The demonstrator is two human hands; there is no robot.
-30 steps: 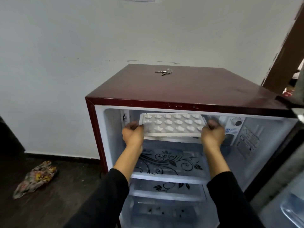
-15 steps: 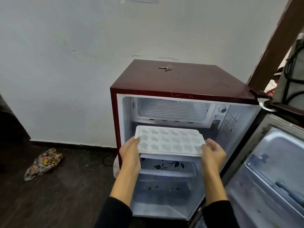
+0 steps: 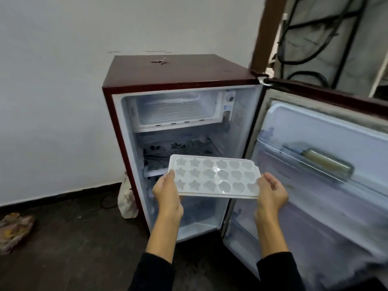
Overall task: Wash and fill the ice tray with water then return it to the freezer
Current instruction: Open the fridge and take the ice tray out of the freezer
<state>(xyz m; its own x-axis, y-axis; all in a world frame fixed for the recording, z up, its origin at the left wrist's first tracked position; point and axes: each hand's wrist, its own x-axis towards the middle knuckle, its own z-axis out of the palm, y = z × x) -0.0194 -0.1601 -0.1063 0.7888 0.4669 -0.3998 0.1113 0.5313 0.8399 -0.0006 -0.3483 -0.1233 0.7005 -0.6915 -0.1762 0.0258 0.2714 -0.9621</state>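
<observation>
the white ice tray (image 3: 214, 177) was out in front of the open fridge (image 3: 180, 80), held level at about the height of the middle shelf, well below the freezer compartment (image 3: 178, 111) at the top. its cavities faced up, star shapes on the left half and rounder flower-ish ones on the right, and they looked pale and frosty, though whether that was ice or just bare plastic was hard to tell.

the left hand (image 3: 168, 196) gripped the tray's left short edge, thumb laid on top near the corner and the fingers tucked underneath out of sight. the right hand (image 3: 270, 194) gripped the right short edge, thumb up against the rim and fingers curled around below and behind it. so both hands were pinching the tray from opposite ends, black sleeves showing at the wrists.

the freezer compartment was a small open box with ribbed walls and some frost along its back. beside it on the right sat the thermostat dial (image 3: 231, 99). the fridge door (image 3: 323, 164) was swung wide to the right, with a yellowish bottle (image 3: 327, 162) lying in its upper door shelf. a set of keys (image 3: 159, 62) lay on the dark red top. on the floor, a whitish bag (image 3: 127, 200) leaned against the fridge's left side, and a crumpled patterned cloth (image 3: 14, 232) lay further left.
</observation>
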